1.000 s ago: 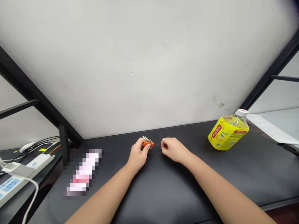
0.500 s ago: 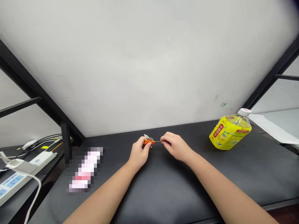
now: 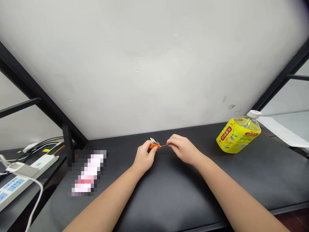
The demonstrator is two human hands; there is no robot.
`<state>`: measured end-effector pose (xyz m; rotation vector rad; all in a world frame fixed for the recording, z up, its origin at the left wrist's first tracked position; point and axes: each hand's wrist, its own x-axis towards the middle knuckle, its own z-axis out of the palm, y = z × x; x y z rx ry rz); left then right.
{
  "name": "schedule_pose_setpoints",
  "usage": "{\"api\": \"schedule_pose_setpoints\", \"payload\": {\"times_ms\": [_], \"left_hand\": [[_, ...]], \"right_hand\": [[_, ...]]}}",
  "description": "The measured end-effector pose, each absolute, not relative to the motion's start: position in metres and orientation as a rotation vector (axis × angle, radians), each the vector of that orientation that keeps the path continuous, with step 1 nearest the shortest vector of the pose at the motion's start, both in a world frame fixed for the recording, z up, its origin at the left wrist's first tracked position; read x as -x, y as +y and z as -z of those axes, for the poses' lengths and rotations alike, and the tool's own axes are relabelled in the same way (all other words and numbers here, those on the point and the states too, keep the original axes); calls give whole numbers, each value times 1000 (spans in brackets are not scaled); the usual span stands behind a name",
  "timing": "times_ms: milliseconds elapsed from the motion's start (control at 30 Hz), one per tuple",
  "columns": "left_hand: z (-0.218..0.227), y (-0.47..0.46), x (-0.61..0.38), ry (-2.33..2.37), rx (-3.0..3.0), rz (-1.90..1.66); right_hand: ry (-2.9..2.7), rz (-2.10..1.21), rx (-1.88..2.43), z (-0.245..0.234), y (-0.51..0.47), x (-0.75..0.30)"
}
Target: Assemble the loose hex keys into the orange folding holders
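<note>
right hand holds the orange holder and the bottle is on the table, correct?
Wrong hand: in the head view, the left hand holds the orange holder, not the right hand. The bottle is on the table, as you say.

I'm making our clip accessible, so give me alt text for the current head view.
A person's left hand holds an orange holder of metal rods while the right hand pinches a thin rod extending from it, over a black table; a yellow-labelled bottle is at right, a white power strip at left.

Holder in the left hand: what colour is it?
The holder is orange, best seen in the head view.
</note>
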<state>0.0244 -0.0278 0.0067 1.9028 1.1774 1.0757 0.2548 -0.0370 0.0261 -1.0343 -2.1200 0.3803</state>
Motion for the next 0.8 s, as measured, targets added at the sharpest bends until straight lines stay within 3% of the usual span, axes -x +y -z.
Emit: {"api": "schedule_pose_setpoints", "payload": {"times_ms": [800], "left_hand": [[-7,-28,-23,1193,-1979,-932]], "right_hand": [[-2181,-356,920,-27,-40,-257]]}}
